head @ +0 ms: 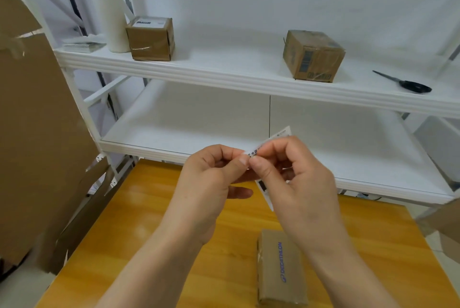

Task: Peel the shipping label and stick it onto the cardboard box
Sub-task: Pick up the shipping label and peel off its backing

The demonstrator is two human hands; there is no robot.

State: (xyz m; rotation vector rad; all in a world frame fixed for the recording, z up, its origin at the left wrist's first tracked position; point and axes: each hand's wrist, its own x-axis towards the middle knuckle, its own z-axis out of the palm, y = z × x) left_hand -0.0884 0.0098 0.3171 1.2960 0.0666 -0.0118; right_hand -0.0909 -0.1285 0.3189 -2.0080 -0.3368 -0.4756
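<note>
Both hands meet above the yellow wooden table point(174, 245): the left hand point(211, 183) and right hand point(296, 183) each pinch the shipping label point(273, 139) between thumb and fingertips at one edge, holding it in the air, its far corner sticking up past the right fingers. Behind stands a white shelf unit point(224, 76). Flattened cardboard sheets point(37, 133) lean at the left. Beneath the right forearm, the long cardboard box point(278, 270) printed DECATHLON lies on the table. On the upper shelf sit two small taped boxes point(150, 38), a white bottle point(109, 13) and black scissors point(408, 83).
</note>
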